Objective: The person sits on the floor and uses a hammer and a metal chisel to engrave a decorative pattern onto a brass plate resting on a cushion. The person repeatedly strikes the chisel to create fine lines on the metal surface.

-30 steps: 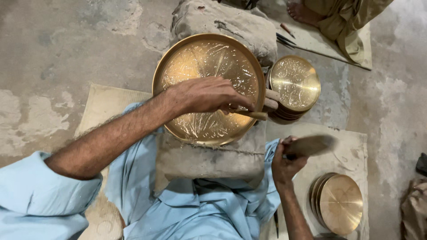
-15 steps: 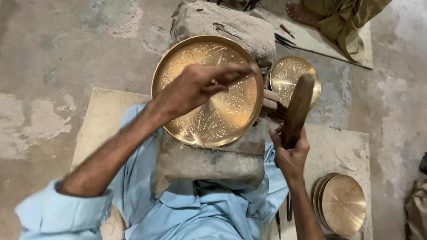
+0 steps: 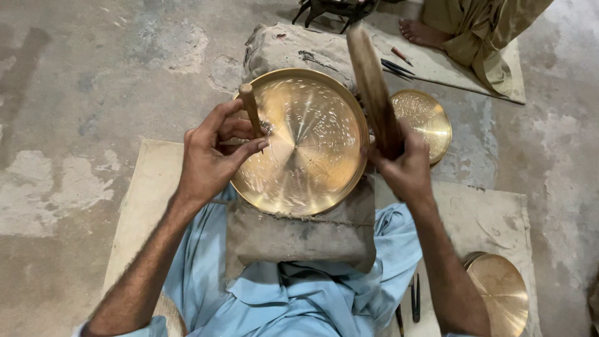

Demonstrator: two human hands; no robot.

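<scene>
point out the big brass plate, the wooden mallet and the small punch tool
big brass plate (image 3: pixel 312 150), head view, bare centre of its face
wooden mallet (image 3: pixel 373 81), head view, blurred raised head
small punch tool (image 3: pixel 250 106), head view, upper shaft

Three brass plates: one large brass plate (image 3: pixel 306 143) on the padded block (image 3: pixel 299 234), one smaller plate (image 3: pixel 427 118) beside it, one plate (image 3: pixel 502 293) lower right, possibly a stack. One wooden mallet (image 3: pixel 374 87). One chisel (image 3: pixel 251 109). Two hands: left hand (image 3: pixel 209 156), right hand (image 3: pixel 405 168). Two mats (image 3: pixel 499 212).
</scene>
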